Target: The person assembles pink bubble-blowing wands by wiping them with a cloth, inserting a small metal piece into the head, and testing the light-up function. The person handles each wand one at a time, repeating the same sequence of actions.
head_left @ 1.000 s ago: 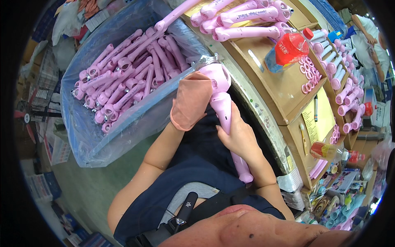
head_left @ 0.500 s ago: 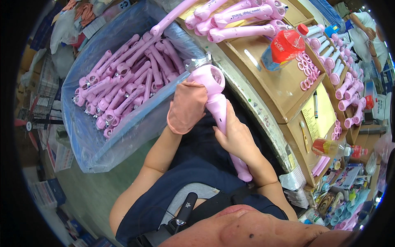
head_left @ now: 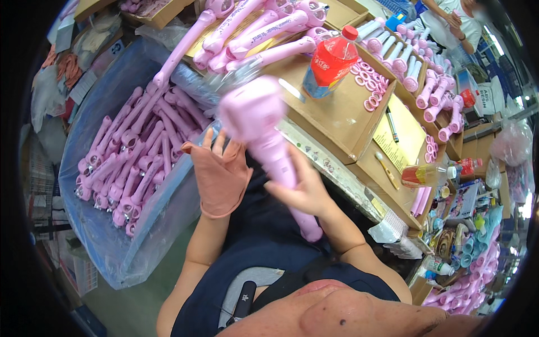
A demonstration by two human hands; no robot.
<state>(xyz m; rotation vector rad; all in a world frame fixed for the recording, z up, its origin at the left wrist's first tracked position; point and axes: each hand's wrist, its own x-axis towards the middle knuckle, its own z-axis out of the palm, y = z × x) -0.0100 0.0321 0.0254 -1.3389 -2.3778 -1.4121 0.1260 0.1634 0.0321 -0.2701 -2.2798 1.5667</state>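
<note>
A pink plastic toy wand (head_left: 272, 149) with a wide hollow head slants across my front, its head smeared by motion. My right hand (head_left: 306, 185) is closed round its handle below the head. My left hand (head_left: 222, 177), in a salmon-coloured glove with bare fingertips, is just left of the wand with its fingers spread and holds nothing. To the left, a large bin lined with blue plastic (head_left: 135, 247) holds a heap of similar pink wands (head_left: 129, 146). A shiny silvery blur (head_left: 238, 76) lies behind the raised head; I cannot make out what it is.
More pink wands (head_left: 269, 31) lie on the bench ahead. Cardboard trays (head_left: 331, 126) hold pink rings (head_left: 370, 84), yellow paper (head_left: 401, 135), a pen (head_left: 392, 124) and a brush (head_left: 387, 170). A red-labelled bottle (head_left: 331, 62) and a yellowish bottle (head_left: 426, 175) stand among them. Another person (head_left: 457, 25) is at far right.
My left hand has let go of the wand's head and its fingers have spread. The wand has risen toward the bench in my right hand. The whole view has turned and shifted.
</note>
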